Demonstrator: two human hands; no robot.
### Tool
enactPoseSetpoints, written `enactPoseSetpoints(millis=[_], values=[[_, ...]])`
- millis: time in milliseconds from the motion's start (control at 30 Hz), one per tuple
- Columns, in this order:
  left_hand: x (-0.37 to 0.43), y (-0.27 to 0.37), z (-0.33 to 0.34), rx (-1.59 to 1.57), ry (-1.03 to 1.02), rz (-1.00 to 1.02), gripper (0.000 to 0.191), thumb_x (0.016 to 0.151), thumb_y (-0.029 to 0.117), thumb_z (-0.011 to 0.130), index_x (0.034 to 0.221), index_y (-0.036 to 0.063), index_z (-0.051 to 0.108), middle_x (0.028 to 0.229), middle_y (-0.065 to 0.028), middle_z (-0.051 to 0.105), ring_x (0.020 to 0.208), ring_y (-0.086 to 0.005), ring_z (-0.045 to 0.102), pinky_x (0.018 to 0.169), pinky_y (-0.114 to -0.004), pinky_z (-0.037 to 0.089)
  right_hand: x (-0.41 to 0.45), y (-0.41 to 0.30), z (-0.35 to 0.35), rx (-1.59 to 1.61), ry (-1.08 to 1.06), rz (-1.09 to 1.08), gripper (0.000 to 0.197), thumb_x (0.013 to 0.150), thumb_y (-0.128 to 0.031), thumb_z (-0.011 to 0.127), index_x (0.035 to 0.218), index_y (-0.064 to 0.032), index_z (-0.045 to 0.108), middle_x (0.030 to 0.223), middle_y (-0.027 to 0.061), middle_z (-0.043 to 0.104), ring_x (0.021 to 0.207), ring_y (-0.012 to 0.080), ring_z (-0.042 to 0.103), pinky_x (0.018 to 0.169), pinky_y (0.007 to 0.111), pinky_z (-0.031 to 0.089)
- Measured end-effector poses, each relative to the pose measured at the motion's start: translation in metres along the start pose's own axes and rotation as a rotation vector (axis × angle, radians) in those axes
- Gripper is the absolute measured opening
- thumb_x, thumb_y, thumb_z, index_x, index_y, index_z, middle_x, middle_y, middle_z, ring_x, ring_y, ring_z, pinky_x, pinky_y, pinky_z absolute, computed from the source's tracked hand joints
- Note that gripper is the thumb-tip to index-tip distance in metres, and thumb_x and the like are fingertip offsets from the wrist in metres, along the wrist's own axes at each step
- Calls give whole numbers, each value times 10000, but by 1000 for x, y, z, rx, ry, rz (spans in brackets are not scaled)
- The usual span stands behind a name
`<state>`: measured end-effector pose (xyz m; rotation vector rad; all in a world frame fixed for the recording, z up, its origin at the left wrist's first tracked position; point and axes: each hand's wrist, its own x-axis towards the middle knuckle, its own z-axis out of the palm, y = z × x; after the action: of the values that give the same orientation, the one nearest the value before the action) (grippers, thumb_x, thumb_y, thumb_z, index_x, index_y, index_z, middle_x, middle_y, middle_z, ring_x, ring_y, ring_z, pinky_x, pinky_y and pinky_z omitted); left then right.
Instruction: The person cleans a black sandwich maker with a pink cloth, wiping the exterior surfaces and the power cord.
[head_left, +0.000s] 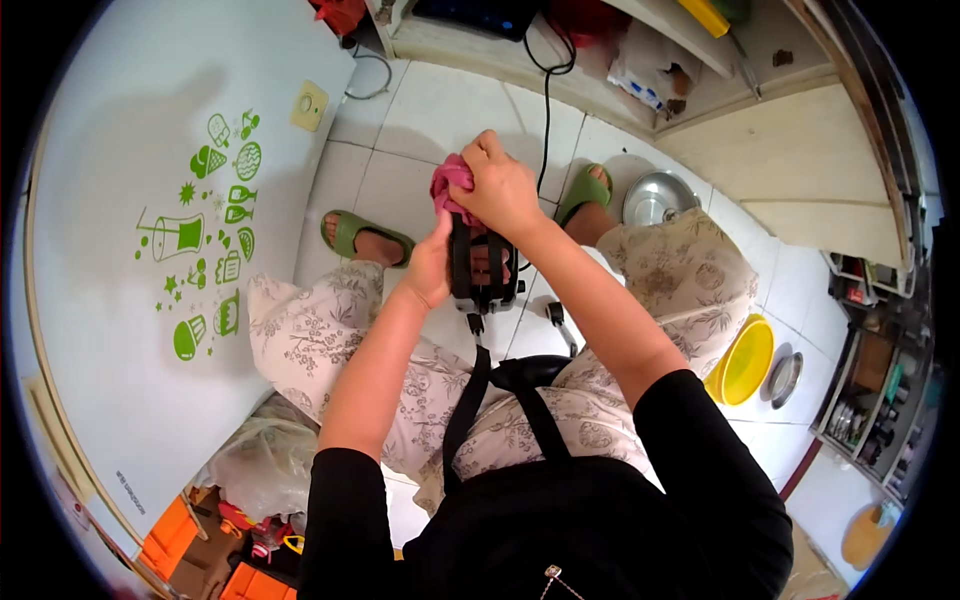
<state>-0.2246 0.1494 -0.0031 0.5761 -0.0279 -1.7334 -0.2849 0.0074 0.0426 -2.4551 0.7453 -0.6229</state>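
In front of my lap, my left hand (433, 262) holds the near left side of a black slotted appliance part (476, 262). Fingers show through its openings. A crumpled pink cloth (450, 182) is bunched in my right hand (501, 191), pressed against the far end of the part. The cloth and my right hand hide that end. Below the part are a slim metal rod and a bent metal leg with a black tip (556, 313); whether they join the part, I cannot tell. A black strap (469, 424) runs across my lap.
A white appliance door (112, 225) with green stickers stands at left. A black cable (547, 120) runs down from the cabinet ahead. To the right are a steel basin (656, 196), a yellow bucket (741, 360), a small steel bowl (785, 379) and a loaded rack (862, 397).
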Motion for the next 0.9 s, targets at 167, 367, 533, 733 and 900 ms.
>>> enactPoseSetpoints(millis=[167, 367, 533, 733, 900], values=[[-4, 0, -11, -96, -82, 18, 894, 859, 761, 212, 1348, 42, 419, 1228, -204, 561, 1091, -352, 577, 952, -518, 445, -20, -28, -1, -16, 70, -142, 228, 707, -66, 634, 932, -104, 634, 988, 55, 580, 796, 283, 614, 624, 382, 511], [-10, -5, 4, -162, -24, 206, 704, 956, 620, 178, 1401, 112, 377, 1430, -114, 410, 1262, -279, 445, 1072, -447, 351, -120, -55, -14, -49, -194, -292, 187, 663, -109, 672, 829, -103, 583, 787, 59, 512, 613, 232, 573, 475, 355, 471], [-1, -15, 11, -53, 141, 207, 805, 906, 703, 125, 1385, 110, 386, 1394, -107, 452, 1234, -295, 473, 1026, -464, 393, -59, -42, 5, -224, 27, -117, 150, 772, -181, 635, 759, -85, 521, 818, 95, 546, 543, 295, 594, 451, 409, 478], [1, -10, 0, -142, 113, 67, 847, 867, 751, 129, 1401, 147, 393, 1353, -79, 491, 1228, -263, 476, 1052, -422, 359, -10, -33, 15, -252, 32, -140, 145, 808, -205, 614, 829, -83, 537, 803, 104, 570, 620, 304, 621, 505, 418, 498], [6, -11, -9, -105, 180, 140, 871, 868, 745, 100, 1409, 125, 388, 1357, -61, 493, 1228, -257, 471, 1057, -420, 352, -101, -52, -6, -145, 56, -362, 159, 688, -110, 658, 717, -122, 502, 683, 38, 453, 519, 182, 543, 451, 336, 434]])
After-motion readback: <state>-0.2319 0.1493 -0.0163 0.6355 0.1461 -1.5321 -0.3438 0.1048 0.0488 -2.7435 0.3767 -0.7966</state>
